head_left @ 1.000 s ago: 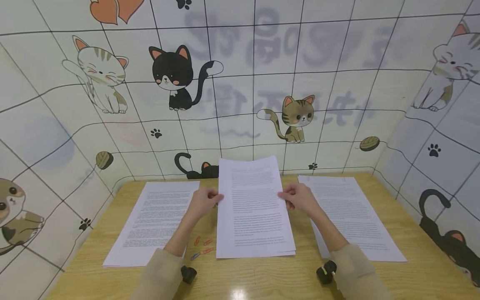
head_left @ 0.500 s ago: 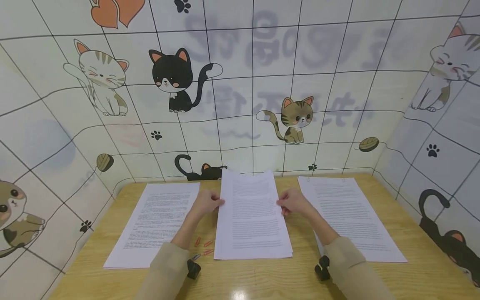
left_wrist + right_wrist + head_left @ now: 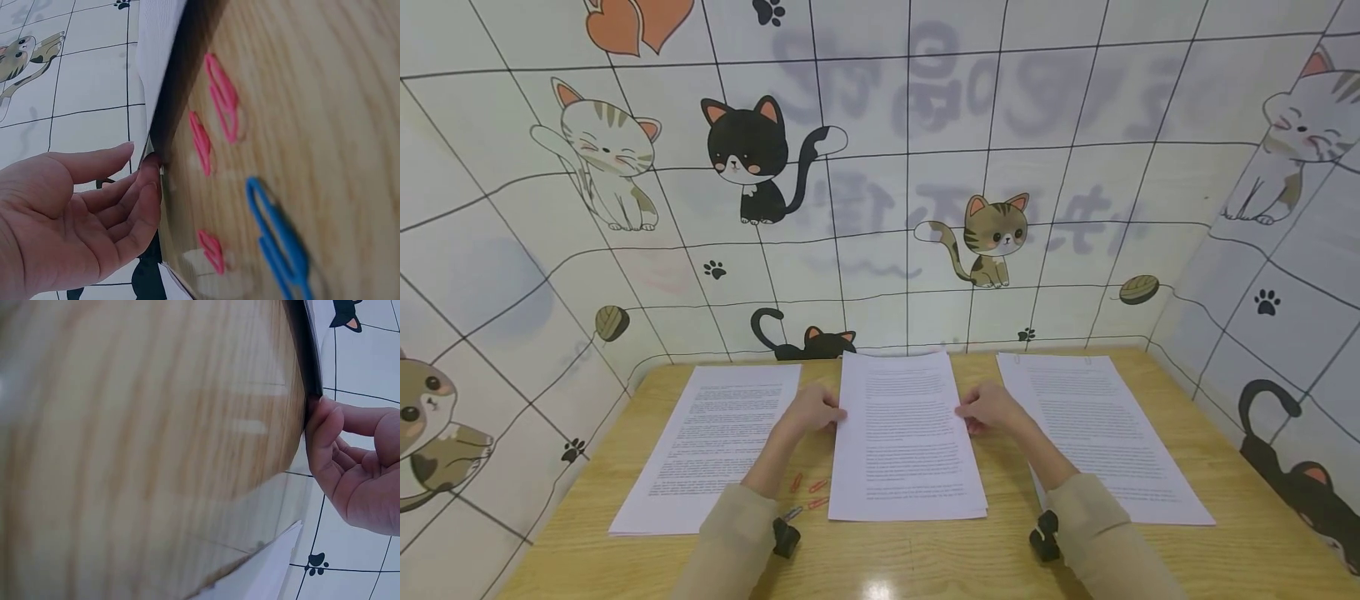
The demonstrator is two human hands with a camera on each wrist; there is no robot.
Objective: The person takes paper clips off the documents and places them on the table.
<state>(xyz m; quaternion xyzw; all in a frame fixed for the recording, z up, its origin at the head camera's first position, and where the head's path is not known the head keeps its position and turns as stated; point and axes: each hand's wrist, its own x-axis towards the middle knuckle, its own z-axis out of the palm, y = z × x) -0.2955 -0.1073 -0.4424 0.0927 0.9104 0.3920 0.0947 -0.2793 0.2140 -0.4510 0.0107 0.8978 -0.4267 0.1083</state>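
You're squaring the middle stack (image 3: 906,437) on the desk (image 3: 925,558), between two other stacks. Left hand (image 3: 808,411) and right hand (image 3: 992,408) press its side edges, fingers (image 3: 147,187) relaxed, not gripping. Next probably needs a clip (image 3: 816,486), lying just left.

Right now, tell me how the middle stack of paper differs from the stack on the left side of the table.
The middle stack has a hand at each long edge: the left hand and the right hand. No hand touches the left stack. The middle stack lies nearly square to the table's front edge, while the left stack slants. Paper clips lie between them. Both are white printed pages lying on the wooden table.
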